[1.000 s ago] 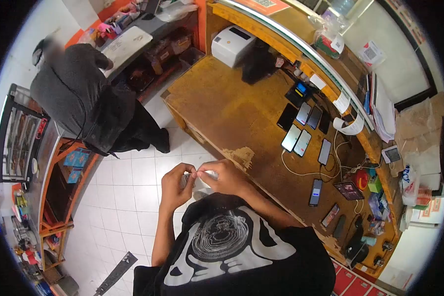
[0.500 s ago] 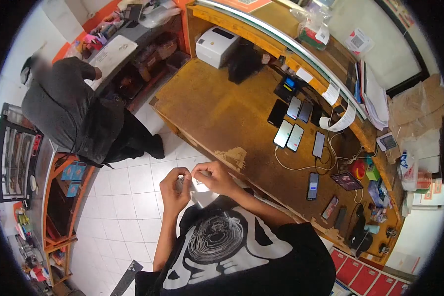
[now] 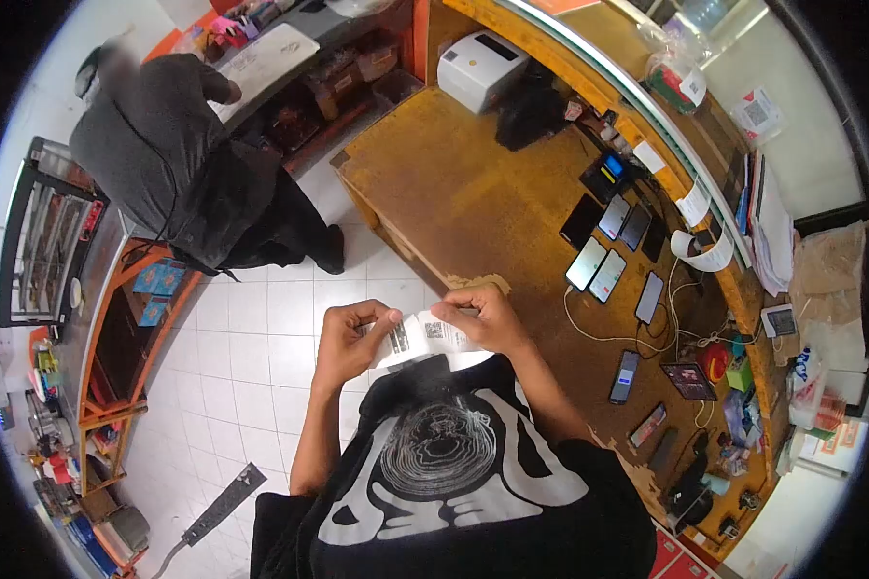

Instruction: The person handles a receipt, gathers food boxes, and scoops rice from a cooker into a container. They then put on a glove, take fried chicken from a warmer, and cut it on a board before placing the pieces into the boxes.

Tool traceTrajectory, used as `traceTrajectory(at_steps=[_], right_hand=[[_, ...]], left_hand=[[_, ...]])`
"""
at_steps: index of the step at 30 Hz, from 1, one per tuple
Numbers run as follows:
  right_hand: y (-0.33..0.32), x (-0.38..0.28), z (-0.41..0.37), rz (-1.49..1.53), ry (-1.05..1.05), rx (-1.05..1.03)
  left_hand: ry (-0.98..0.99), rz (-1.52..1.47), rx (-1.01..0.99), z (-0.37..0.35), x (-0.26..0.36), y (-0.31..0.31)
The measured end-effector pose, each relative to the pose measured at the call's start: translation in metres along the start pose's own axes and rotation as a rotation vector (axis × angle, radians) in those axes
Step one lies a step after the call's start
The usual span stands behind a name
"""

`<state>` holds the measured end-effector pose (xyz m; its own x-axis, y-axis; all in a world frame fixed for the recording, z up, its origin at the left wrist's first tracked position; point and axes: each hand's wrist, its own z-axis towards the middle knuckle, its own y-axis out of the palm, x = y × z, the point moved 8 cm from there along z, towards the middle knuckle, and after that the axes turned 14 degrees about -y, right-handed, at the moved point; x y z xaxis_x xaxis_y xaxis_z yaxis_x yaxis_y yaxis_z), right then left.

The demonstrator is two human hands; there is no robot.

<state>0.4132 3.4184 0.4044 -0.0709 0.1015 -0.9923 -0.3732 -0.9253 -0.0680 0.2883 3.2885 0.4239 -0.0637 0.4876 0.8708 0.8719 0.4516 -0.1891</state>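
In front of my chest I hold a white printed label point(image 3: 439, 333) with black codes on it. My left hand point(image 3: 350, 345) pinches its left side between thumb and fingers. On the other side, my right hand point(image 3: 483, 320) grips the label with its thumb and fingertips. The label spans the gap between both hands and looks bent near its middle. Just below it is a dark patch close to my shirt, which I cannot make out.
A wooden desk point(image 3: 454, 183) on the right carries several phones point(image 3: 586, 263), cables and a white label printer point(image 3: 481, 72). A person in dark clothes point(image 3: 154, 159) leans over a counter at the left. A black strip point(image 3: 224, 504) crosses the tiled floor point(image 3: 251, 386).
My hands have moved apart and slightly up, so more of the printed label shows between them. The view has shifted, moving the desk and the person rightward.
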Motion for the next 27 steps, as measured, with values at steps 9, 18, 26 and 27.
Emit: traceTrajectory(at_steps=[9, 18, 26, 27], right_hand=[[-0.011, -0.004, 0.007, -0.196, -0.11, 0.005], [-0.115, 0.044, -0.026, -0.129, 0.052, -0.131], [-0.236, 0.003, 0.026, -0.322, -0.194, 0.463], [-0.258, -0.009, 0.034, -0.456, -0.322, 0.532]], left_hand=[[0.188, 0.015, -0.053, 0.01, 0.025, 0.02], [-0.043, 0.051, 0.027, 0.028, -0.04, 0.007], [0.151, 0.072, 0.078, 0.052, 0.012, 0.062], [0.246, 0.093, 0.105, 0.047, 0.028, 0.067]])
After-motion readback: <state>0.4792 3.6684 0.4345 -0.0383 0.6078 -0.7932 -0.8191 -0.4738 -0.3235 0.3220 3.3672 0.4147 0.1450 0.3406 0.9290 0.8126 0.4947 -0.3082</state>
